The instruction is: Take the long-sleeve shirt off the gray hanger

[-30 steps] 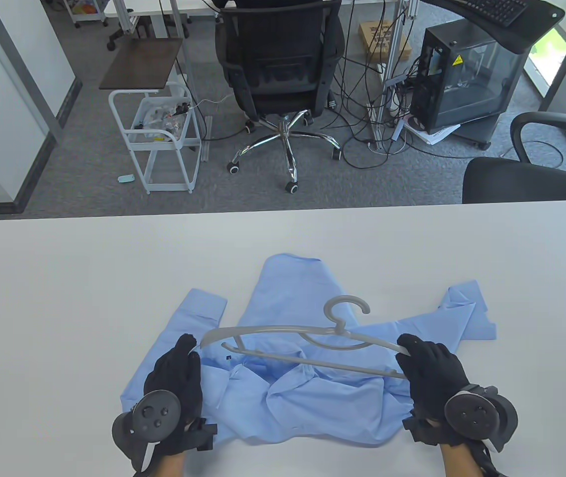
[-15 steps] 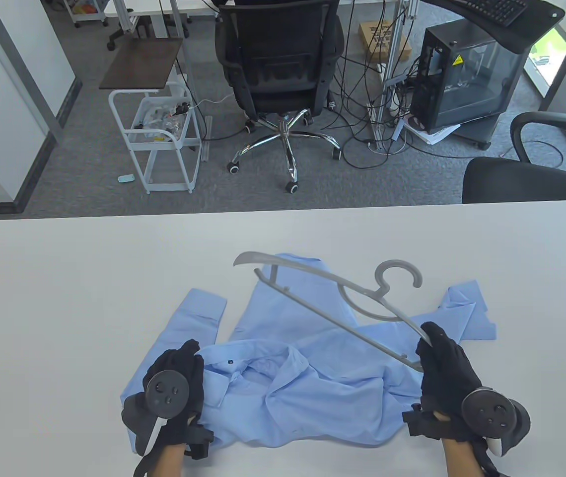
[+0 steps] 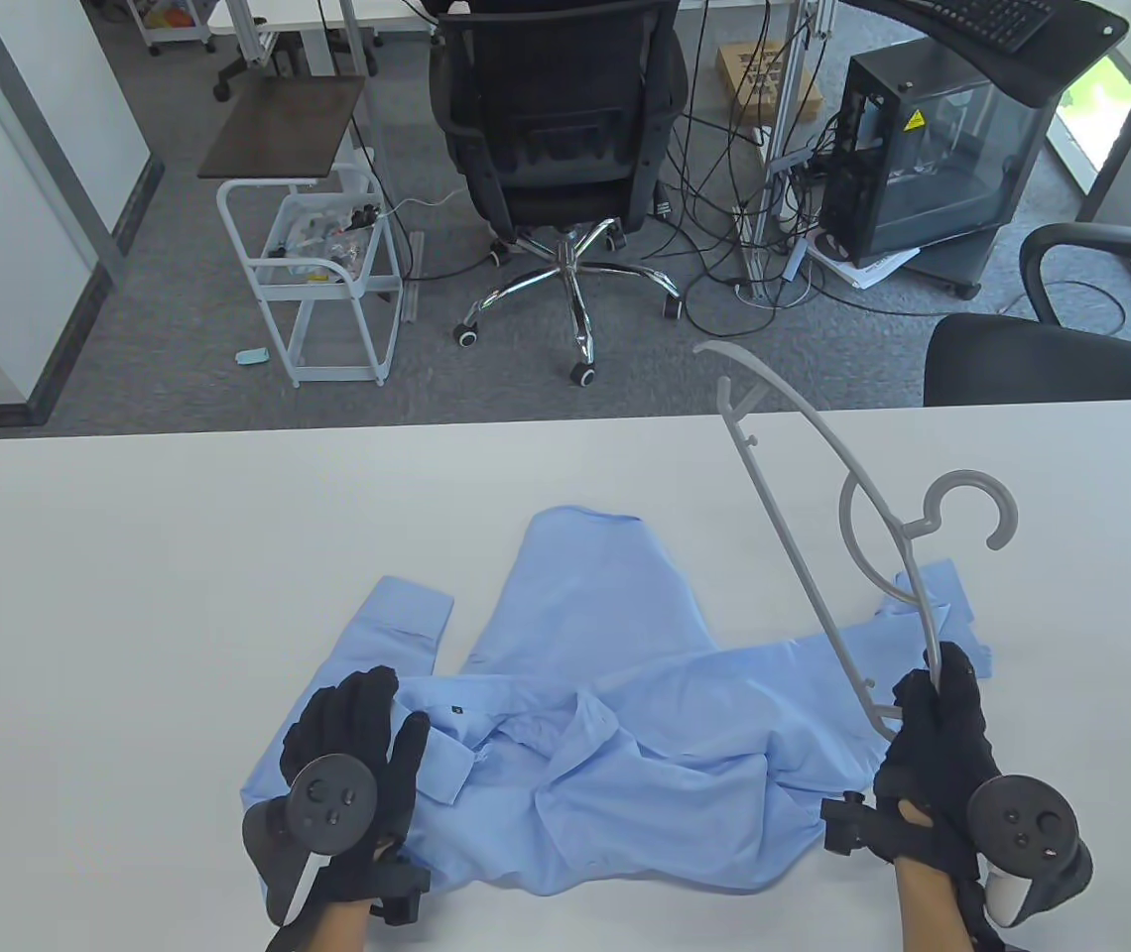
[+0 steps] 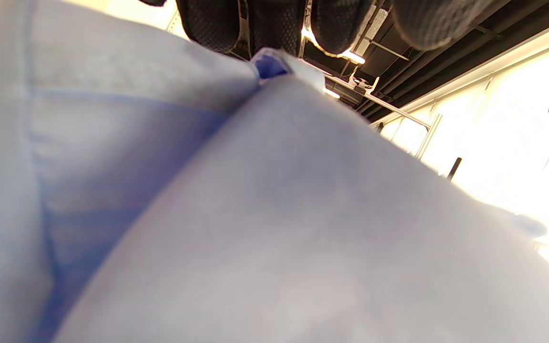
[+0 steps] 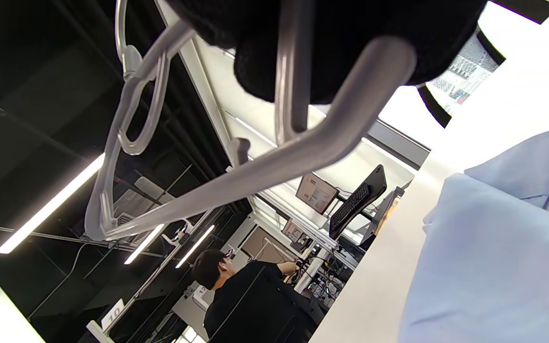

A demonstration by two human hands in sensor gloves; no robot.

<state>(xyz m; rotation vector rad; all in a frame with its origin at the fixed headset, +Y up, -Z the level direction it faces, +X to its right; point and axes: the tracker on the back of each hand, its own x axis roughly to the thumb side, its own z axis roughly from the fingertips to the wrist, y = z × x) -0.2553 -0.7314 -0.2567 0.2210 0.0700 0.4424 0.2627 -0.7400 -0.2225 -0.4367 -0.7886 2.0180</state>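
Left hand [image 3: 352, 739] rests palm down on the left shoulder area of the light blue long-sleeve shirt [image 3: 605, 734], fingers spread flat on the fabric, gripping nothing. Left wrist view is mostly blurred blue cloth [image 4: 255, 214] with dark gloved fingertips [image 4: 260, 21] at the top edge, touching the fabric.

Shirt lies crumpled and flat on the white worktop [image 3: 129, 555], near the front edge, between the two hands; one sleeve folded out to the left, another running right toward the far-right cuff. Collar area bunched in the middle.

Gray hanger [image 3: 838, 516] is off the shirt, lifted in the air on the right side, tipped steeply so one arm end points up and away past the worktop's far edge; hook faces right.

Right hand [image 3: 942, 729] closed around the hanger's lower end, just beside the shirt's right edge. Right wrist view shows the fingers [image 5: 350, 43] wrapped over the hanger [image 5: 274, 157] bar, with shirt cloth [image 5: 493, 247] below on the worktop.
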